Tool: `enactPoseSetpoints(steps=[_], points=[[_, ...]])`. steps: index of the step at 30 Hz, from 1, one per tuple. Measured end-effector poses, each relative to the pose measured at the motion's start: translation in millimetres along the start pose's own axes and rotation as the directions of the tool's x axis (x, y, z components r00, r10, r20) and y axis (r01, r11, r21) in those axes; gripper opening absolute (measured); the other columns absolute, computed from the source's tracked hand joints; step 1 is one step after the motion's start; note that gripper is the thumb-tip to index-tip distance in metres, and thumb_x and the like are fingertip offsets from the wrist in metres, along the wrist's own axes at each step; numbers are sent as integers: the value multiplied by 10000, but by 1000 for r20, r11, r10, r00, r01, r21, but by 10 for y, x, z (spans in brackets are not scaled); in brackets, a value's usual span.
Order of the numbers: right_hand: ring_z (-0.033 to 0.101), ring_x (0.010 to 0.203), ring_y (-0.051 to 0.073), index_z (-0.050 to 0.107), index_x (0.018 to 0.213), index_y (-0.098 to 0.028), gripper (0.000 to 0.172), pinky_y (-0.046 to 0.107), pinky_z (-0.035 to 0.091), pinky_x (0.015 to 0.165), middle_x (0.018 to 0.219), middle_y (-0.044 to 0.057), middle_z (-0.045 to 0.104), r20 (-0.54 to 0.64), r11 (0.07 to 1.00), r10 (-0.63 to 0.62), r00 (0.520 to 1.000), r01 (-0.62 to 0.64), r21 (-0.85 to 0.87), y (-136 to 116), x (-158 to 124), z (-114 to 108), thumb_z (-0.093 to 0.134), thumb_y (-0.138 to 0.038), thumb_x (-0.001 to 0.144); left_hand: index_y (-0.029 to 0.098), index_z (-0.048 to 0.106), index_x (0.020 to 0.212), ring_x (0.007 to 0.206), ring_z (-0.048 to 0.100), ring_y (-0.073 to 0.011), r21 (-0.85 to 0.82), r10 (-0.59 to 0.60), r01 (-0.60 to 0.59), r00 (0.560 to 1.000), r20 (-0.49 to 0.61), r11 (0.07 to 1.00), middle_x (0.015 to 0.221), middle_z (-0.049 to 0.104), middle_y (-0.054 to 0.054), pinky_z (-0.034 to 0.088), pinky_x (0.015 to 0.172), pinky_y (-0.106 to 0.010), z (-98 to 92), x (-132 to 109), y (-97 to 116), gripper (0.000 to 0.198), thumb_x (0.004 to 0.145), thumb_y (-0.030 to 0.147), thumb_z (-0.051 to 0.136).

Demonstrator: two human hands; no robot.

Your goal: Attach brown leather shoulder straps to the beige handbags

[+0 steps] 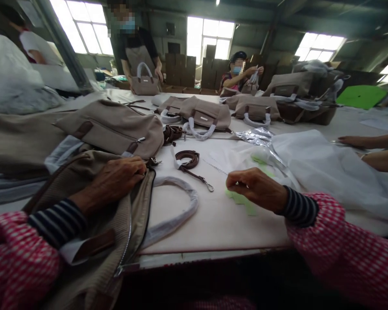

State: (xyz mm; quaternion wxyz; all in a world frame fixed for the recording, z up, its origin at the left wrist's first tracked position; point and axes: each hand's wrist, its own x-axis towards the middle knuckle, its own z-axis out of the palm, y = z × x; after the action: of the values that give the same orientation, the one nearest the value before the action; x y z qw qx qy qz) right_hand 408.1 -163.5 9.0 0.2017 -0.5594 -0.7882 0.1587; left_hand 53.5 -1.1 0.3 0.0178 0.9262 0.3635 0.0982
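1. Head view: a worker in pink-and-white checked sleeves (339,234) sits or stands at a white table (213,232), a taupe handbag (118,219) open at the near left, leaning over the table's near edge.

2. The left hand (114,181) rests across that bag, its fingers curled closed over the upper edge beside the opening; the thumb is hidden. A silver-toothed zip (128,237) runs down the open side, and a handle (194,198) in clear wrap loops to the right onto the tabletop.

3. The right hand (257,187) is apart from the bag, above pale-green slips (237,198), its fingertips drawn into a narrow pinch. A thin, beaded-looking line (215,166) reaches toward them; whether the fingers hold it, one cannot tell.

4. Between the hands, and farther back, lies a coiled brown strap (195,161) with a metal clip (209,187).

5. Translucent white sheeting (323,163) spreads to the right, near a co-worker's forearm (381,141), with crumpled silver foil (257,135) just beyond its left side.

6. Another taupe bag (119,125) lies behind the open one; on the far side, two masked co-workers (139,47) handle similar bags.
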Motion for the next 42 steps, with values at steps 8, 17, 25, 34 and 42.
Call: enactPoseSetpoints(steps=[8,17,25,34,42], points=[[551,675,168,573,750,-193,183,303,310,653,789,54,678,64,890,100,993,-60,-453,-52,175,-25,499,-151,912,182,567,845,901,613,-240,63,-4,1,999,43,998,955,668,-81,416,837,-365,-32,10,31,195,959,235,418],[560,707,168,579,779,-198,147,290,346,697,826,44,686,90,907,81,993,-36,-419,129,308,-50,511,-116,881,190,579,865,896,627,-240,56,26,-27,1000,14,998,958,671,-72,422,823,-358,8,14,-12,146,928,213,449],[566,711,148,605,806,-180,148,260,375,701,820,45,679,123,975,-79,989,102,-199,76,489,111,516,-138,917,179,572,851,894,610,-223,19,-4,3,999,36,1000,943,652,-63,404,834,-348,-64,3,49,169,950,213,440],[652,818,182,676,1084,-170,204,270,364,680,1028,93,715,174,916,13,985,58,-397,-227,622,409,495,-235,1014,176,652,798,899,638,-260,-101,-135,137,991,23,985,942,709,-81,424,861,-364,-99,78,64,154,832,266,532],[626,632,142,735,881,-159,182,248,408,650,714,32,702,-24,982,-57,998,52,-183,-202,738,163,567,-203,936,171,651,699,935,686,-239,-233,-225,215,974,-18,948,920,764,-71,447,868,-335,-126,64,89,78,742,180,586]])
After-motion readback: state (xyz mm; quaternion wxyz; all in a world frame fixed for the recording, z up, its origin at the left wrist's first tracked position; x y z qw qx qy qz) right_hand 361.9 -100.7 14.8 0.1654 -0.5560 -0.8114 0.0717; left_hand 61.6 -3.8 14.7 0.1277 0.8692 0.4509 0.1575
